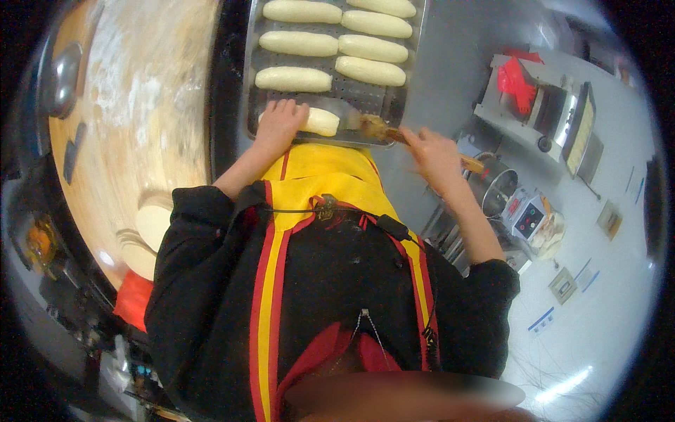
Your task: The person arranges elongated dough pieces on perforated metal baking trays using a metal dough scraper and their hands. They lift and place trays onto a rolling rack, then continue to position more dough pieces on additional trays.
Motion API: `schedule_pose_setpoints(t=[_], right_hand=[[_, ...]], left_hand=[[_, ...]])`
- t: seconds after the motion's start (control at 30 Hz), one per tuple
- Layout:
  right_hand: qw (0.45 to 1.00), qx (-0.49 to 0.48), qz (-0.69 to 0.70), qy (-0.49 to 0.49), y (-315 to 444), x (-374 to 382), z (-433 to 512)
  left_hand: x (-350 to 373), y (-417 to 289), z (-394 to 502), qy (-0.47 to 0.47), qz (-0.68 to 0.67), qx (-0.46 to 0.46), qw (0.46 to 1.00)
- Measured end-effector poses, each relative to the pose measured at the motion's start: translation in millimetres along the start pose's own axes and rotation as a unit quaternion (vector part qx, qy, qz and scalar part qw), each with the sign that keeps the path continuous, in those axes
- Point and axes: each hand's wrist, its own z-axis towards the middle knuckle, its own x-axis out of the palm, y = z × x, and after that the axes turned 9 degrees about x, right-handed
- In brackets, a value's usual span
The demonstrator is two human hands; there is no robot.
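Observation:
A perforated metal baking tray (248, 100) lies before me, with several pale, shiny dough rolls (293, 79) in two columns. My left hand (282, 122) rests on the left part of the nearest dough roll (322, 122), at the tray's near edge. In my right hand (433, 158) is the wooden handle (472, 163) of a brush, closed in the fingers over the tray's near right corner. The brush's bristles (372, 127) are blurred and lie just right of that roll; whether they touch it I cannot tell.
A floured wooden worktop (179, 116) runs along the left, bearing a metal container (67, 79), a dark scraper-like tool (74, 153) and round pale pieces (155, 224). At right stand a metal pot (493, 184), a machine with a button panel (527, 217) and a white table (493, 113) holding red cloth or plastic (516, 87).

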Motion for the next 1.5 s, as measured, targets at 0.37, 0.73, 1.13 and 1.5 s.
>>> schedule_pose_setpoints(t=[0.37,0.73,1.13,1.5], right_hand=[[0.998,0.045,-0.032,-0.007,-35.3,-13.6,-7.5],[0.997,0.068,-0.028,0.024,-53.4,19.4,10.9],[0.998,-0.029,0.025,-0.040,-37.5,44.9,86.0],[0.997,-0.042,0.060,-0.035,-59.5,68.6,85.0]], left_hand=[[15.5,18.9,6.2,0.061,-0.004,-0.036,0.998],[7.8,51.3,-8.2,-0.117,-0.047,-0.379,0.917],[-0.8,65.7,-10.3,-0.083,-0.081,-0.417,0.901],[4.2,71.0,-16.6,-0.102,-0.131,-0.398,0.902]])
